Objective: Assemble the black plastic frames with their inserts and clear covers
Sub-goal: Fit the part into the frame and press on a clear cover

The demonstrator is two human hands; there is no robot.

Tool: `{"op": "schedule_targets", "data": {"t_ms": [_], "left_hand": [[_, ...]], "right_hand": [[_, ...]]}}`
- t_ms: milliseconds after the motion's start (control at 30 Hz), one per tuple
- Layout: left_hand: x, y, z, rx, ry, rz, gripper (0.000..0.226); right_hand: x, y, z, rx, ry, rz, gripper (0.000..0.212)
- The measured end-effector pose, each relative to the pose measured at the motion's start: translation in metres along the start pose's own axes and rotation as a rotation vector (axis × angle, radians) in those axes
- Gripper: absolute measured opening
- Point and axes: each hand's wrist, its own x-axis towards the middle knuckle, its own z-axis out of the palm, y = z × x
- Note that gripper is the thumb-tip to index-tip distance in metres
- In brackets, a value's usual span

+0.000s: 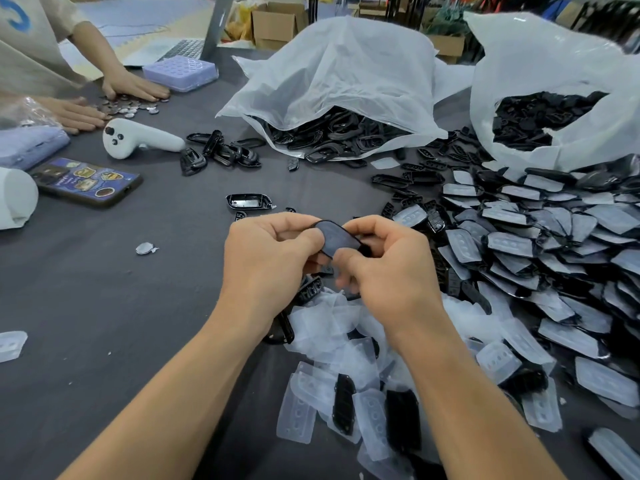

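- My left hand (273, 258) and right hand (384, 265) meet just above the worktop (138, 289), both on one black frame (334, 239).
- Left hand: fingers curled, thumb and fingertips pinching the frame's left end. Right hand: the same at the right end, thumb on the upper face.
- The frame is held tilted between the two hands. I cannot tell whether its insert is seated; the face showing is smooth and dark.
- Right of the hands is a large heap (554, 237) of black pieces backed with clear covers. I judge these done.
- Under and nearer than the hands lie loose clear covers (346, 341) with a few black inserts (343, 403) among them, still unused.
- Beyond the hands, two white bags (346, 81) still hold many black parts.
- Judgement: well under way, with much stock left.
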Motion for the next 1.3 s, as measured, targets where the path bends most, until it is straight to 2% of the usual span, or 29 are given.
{"op": "schedule_targets", "data": {"t_ms": [67,100,200,333,533,633,700,767,833,900,1000,1067,1167,1233,1300], "left_hand": [[0.002,0.001,-0.005,0.07,-0.047,0.028,0.016],[0.003,0.001,-0.008,0.089,-0.068,0.035,0.014],[0.005,0.001,-0.008,0.094,-0.002,0.048,0.026],[0.0,-0.001,-0.003,0.105,0.061,0.075,0.027],[-0.001,-0.005,-0.003,0.165,-0.009,0.143,0.021],[0.002,-0.009,0.0,0.193,0.022,0.1,0.019],[0.002,-0.009,0.002,0.214,0.043,0.092,0.028],[0.002,-0.008,0.003,0.224,0.042,0.078,0.035],[0.0,-0.008,0.003,0.171,0.029,0.045,0.029],[-0.002,-0.009,0.003,0.142,0.015,0.038,0.021],[-0.004,-0.01,0.002,0.239,0.049,0.113,0.017],[-0.003,-0.01,-0.001,0.359,0.105,0.153,0.02],[0.003,-0.008,-0.008,0.552,0.204,0.156,0.011],[0.008,-0.009,-0.009,0.625,0.231,0.149,0.01],[0.014,-0.009,-0.009,0.663,0.237,0.156,0.012]], "right_hand": [[0.002,0.0,-0.004,0.023,-0.023,0.018,0.03],[0.002,-0.001,-0.005,0.042,-0.038,0.025,0.031],[0.004,-0.003,-0.007,0.187,-0.078,0.056,0.029],[0.005,-0.004,-0.006,0.265,-0.048,0.045,0.026],[0.005,-0.003,-0.007,0.046,0.003,-0.025,0.037],[0.005,0.001,-0.009,-0.084,0.038,-0.045,0.025],[0.001,-0.001,-0.009,-0.296,0.079,-0.164,0.013],[-0.003,-0.004,-0.007,-0.462,0.052,-0.283,0.028],[-0.005,-0.009,-0.008,-0.538,0.016,-0.332,0.032],[-0.004,-0.014,-0.015,-0.581,0.011,-0.314,0.029],[0.004,-0.022,-0.046,-0.716,0.03,-0.229,0.036],[0.013,-0.027,-0.076,-0.832,0.15,-0.141,0.044],[0.02,-0.03,-0.101,-0.961,0.386,-0.04,0.064],[0.019,-0.027,-0.094,-0.997,0.383,-0.078,0.073],[0.019,-0.022,-0.072,-0.986,0.309,-0.151,0.07]]}}
